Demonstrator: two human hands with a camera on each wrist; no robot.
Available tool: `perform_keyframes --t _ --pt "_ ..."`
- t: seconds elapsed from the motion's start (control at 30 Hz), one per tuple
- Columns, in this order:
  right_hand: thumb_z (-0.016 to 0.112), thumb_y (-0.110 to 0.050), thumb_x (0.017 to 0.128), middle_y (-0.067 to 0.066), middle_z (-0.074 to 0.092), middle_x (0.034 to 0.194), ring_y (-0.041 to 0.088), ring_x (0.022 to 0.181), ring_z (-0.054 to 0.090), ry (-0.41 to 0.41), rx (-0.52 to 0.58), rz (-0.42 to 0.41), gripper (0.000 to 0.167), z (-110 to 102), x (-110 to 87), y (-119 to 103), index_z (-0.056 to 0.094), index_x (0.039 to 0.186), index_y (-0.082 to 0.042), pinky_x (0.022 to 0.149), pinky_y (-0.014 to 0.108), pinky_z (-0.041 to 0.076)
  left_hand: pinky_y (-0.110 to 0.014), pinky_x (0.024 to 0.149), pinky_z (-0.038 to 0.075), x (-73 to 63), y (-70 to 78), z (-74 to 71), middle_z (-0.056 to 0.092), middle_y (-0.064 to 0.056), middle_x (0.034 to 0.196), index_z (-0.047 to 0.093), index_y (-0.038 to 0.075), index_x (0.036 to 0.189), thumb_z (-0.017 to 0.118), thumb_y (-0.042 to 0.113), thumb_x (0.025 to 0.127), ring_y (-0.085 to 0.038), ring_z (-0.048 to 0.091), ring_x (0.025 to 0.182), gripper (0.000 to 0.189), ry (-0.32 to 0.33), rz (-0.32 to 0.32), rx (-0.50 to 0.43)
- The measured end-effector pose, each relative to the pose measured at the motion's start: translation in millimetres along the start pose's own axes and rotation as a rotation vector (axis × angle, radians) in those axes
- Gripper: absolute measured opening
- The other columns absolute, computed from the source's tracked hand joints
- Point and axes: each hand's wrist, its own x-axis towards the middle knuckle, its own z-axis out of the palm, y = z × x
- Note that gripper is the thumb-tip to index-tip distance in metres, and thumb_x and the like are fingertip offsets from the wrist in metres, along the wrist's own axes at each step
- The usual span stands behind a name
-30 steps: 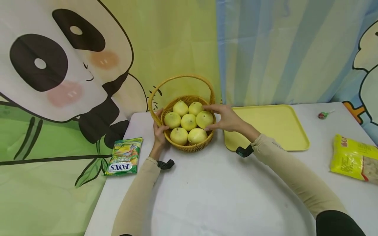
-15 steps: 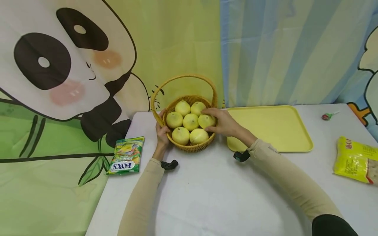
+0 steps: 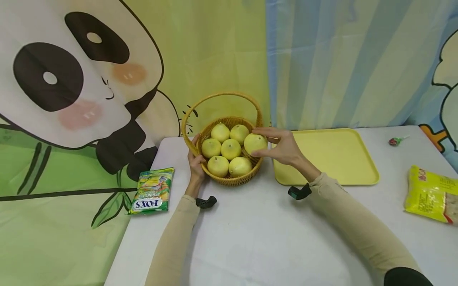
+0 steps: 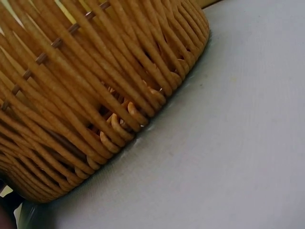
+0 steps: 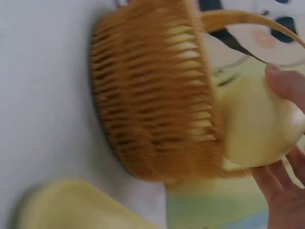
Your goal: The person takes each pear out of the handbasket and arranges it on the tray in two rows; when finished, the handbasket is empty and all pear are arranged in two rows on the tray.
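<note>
Left hand [image 3: 196, 163] grips the basket [image 3: 232, 182] at its left rim, thumb over the edge (that wrist view is mostly weave to me). Right hand [image 3: 282, 147] is part open, fingers and thumb spread round one yellow fruit [image 3: 255, 143], pinching it at the basket's right side; the right wrist view has it standing out past the rim. Six other fruits [image 3: 230, 149] sit inside. My read: one fruit picked, its set-down not done, six left unheld. I see no fruit beyond basket and hand. Yellow tray [image 3: 332, 159] lies just right of the basket.

Labels: yellow packet [image 3: 429, 194], far right, red characters too small for me to read. Green packet [image 3: 152, 190], upside down: "FOX'S", then "SPRING TEA", I think. Lollipop [image 3: 395, 141]: nothing legible. Panda-print backdrop [image 3: 229, 51]: no writing I can make out.
</note>
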Motion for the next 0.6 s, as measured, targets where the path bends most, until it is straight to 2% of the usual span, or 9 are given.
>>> perform_keyframes --t 0.1,0.2,0.37,0.6 --pt "0.092 -0.006 0.08 0.009 0.069 0.144 0.022 0.145 0.055 -0.002 0.096 0.107 0.06 -22.3 -2.2 -2.6 0.073 0.136 -0.009 0.111 0.037 0.051 -0.034 0.124 0.028 -1.1 -0.5 0.3 0.041 -0.014 0.167 0.042 0.001 0.16 0.037 -0.001 0.064 -0.032 0.039 0.153 0.096 0.017 -0.014 0.018" --pt "0.09 -0.005 0.081 0.007 0.071 0.141 0.017 0.136 0.063 0.004 0.147 0.174 0.058 -44.9 -2.1 -0.2 0.073 0.136 -0.008 0.107 0.033 0.053 -0.033 0.123 0.028 -0.7 0.8 -0.2 0.042 -0.012 0.168 0.043 0.003 0.16 0.038 0.001 0.064 -0.03 0.04 0.153 0.096 0.023 -0.022 0.034" --pt "0.09 -0.006 0.081 0.001 0.075 0.135 0.008 0.119 0.07 0.048 0.133 0.233 0.056 -76.4 -0.3 13.7 0.073 0.135 -0.005 0.099 0.024 0.056 -0.035 0.126 0.026 -0.8 1.2 -0.8 0.041 -0.013 0.168 0.042 0.0 0.16 0.037 0.0 0.065 -0.031 0.038 0.155 0.096 0.024 -0.017 0.032" --pt "0.091 -0.009 0.081 0.004 0.074 0.136 0.007 0.12 0.068 0.075 0.08 0.298 0.057 -94.4 2.8 42.4 0.073 0.135 -0.004 0.096 0.019 0.055 -0.036 0.127 0.026 -1.1 0.8 0.5 0.041 -0.015 0.168 0.042 0.0 0.16 0.036 -0.002 0.064 -0.031 0.038 0.155 0.096 0.023 -0.016 0.017"
